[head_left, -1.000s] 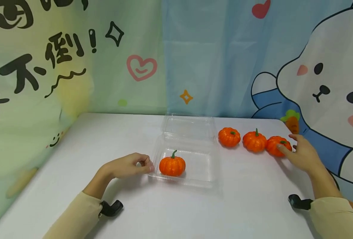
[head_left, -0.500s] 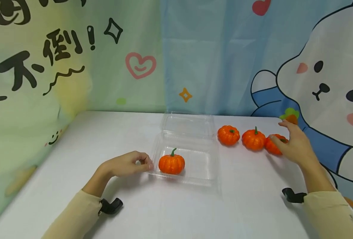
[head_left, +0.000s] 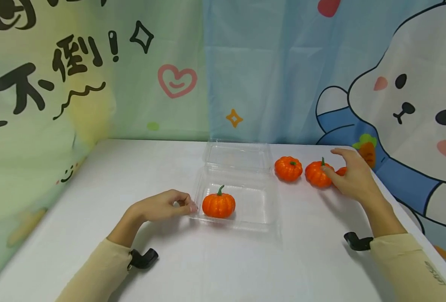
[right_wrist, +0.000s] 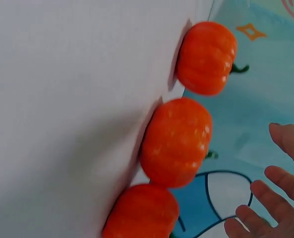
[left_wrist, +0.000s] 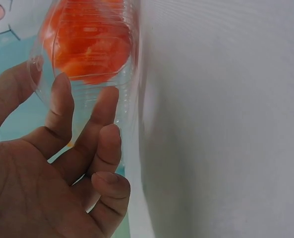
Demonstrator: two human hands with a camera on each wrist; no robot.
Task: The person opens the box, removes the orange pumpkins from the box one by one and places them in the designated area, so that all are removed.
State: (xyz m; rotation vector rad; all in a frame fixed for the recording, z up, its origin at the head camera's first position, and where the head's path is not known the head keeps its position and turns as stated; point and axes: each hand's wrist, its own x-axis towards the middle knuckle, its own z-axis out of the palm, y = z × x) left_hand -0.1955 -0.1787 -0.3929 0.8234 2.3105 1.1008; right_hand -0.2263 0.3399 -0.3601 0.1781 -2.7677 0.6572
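Note:
A clear plastic clamshell box (head_left: 251, 205) lies with its lid (head_left: 239, 157) folded back. One orange toy pumpkin (head_left: 218, 205) sits at the left of its base; through the plastic that pumpkin (left_wrist: 92, 44) also shows in the left wrist view. My left hand (head_left: 166, 205) pinches the box's left front rim between thumb and fingers. Three more pumpkins line up right of the box: a left one (head_left: 288, 169), a middle one (head_left: 318, 174) and a right one (head_left: 341, 171), mostly hidden. Over the right two, my right hand (head_left: 353, 176) hovers, fingers spread; the right wrist view shows it apart from the pumpkins (right_wrist: 176, 142).
The white table (head_left: 192, 268) runs back to a printed cloth backdrop (head_left: 245, 75) with a cartoon bear. Black wrist-camera mounts (head_left: 143, 259) stick out from the cuffs, close above the tabletop.
My right hand has moved left, from the rightmost pumpkin to above the middle and right ones. The left hand stays at the box rim. The head view has tilted slightly.

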